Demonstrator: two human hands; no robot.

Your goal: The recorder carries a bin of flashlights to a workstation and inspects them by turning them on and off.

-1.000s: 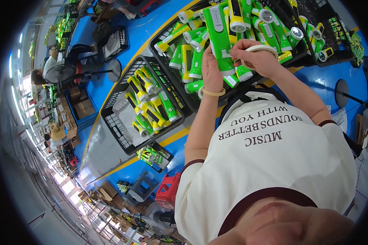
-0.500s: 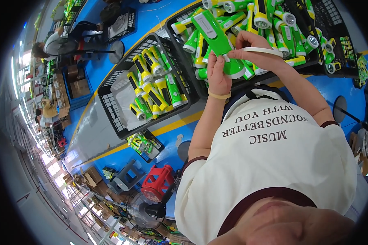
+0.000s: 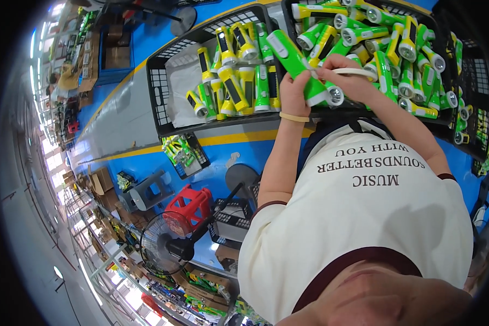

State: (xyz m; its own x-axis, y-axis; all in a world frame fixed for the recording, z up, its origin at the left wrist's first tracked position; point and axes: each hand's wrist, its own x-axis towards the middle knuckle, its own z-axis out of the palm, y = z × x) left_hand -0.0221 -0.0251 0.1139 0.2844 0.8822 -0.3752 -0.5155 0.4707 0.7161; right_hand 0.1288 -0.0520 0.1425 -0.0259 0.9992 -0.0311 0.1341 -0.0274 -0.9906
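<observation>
Station: a person stands at a blue table [image 3: 146, 117] with a yellow edge stripe, two black crates side by side on it.
Left hand: the left hand [image 3: 294, 93] is wrapped round the middle of a green torch [image 3: 299, 64], fingers closed firmly on its body; a pale band sits on that wrist.
Right hand: the right hand [image 3: 352, 82] is at the lens end of the same torch, fingers curled shut on a white strap [image 3: 353, 71] that loops out from the near end.
Torch position: held above the seam between the two crates, tilted, lens end toward the person, tail pointing far-left.
Left crate: the left crate [image 3: 156, 92] holds a smaller lot of yellow-and-green torches [image 3: 234, 87], lying roughly in rows over a white liner, with bare liner showing on its left part.
Right crate: the right crate [image 3: 475, 81] is heaped with green torches [image 3: 402, 49] lying at all angles.
Progress, judged: the strap work on the held torch looks in hand, not finished. The loose heap on the right looks larger than the ordered lot on the left, so most of the batch appears outstanding; whether the left lot already carries straps cannot be told.
Surroundings: a red stool [image 3: 187, 206] and a standing fan [image 3: 165, 247] on the floor to the near left.
</observation>
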